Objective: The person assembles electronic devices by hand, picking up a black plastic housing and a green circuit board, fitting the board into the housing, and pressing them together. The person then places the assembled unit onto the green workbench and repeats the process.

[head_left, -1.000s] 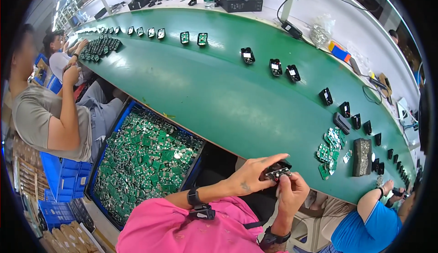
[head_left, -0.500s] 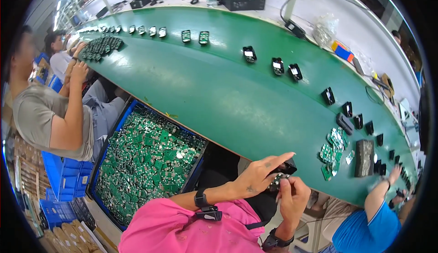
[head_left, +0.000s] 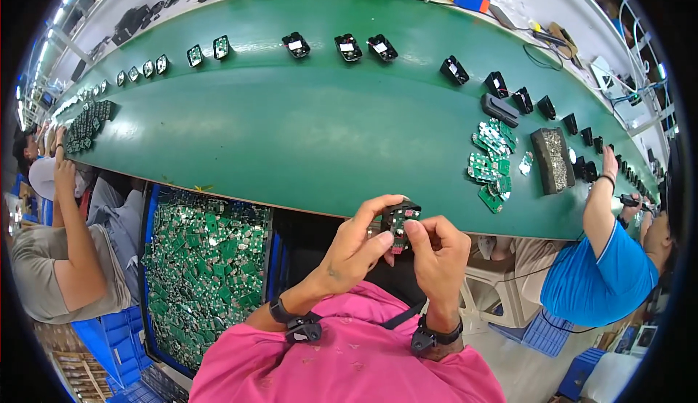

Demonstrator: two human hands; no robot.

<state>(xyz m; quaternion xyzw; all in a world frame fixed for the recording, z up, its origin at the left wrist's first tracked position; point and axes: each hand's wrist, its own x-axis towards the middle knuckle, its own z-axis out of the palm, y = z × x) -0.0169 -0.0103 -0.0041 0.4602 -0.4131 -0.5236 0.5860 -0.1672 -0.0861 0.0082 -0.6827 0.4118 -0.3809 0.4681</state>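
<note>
Just past the table's near edge, both of my hands meet over one small assembly. My left hand [head_left: 355, 249] is closed around a black plastic housing [head_left: 413, 206], its thumb along the lower side. A green circuit board [head_left: 398, 223] with silver parts lies against the housing's open face; whether it is fully seated I cannot tell. My right hand [head_left: 440, 254] is closed too, its thumb pressing on the board's right side and its other fingers partly hidden behind. Beyond, on the green table [head_left: 305, 134], lies a pile of loose circuit boards [head_left: 491, 157].
A dark block [head_left: 552, 160] and a closed black case [head_left: 500, 110] stand beside the pile. Black housings [head_left: 348, 47] line the table's far side. A blue-rimmed bin of circuit boards [head_left: 267, 258] is at my left. Co-workers sit on both sides, one in a blue shirt [head_left: 600, 276].
The view has swung right. My outstretched left index finger has curled in around the housing, and my right hand has brought the circuit board up against it.
</note>
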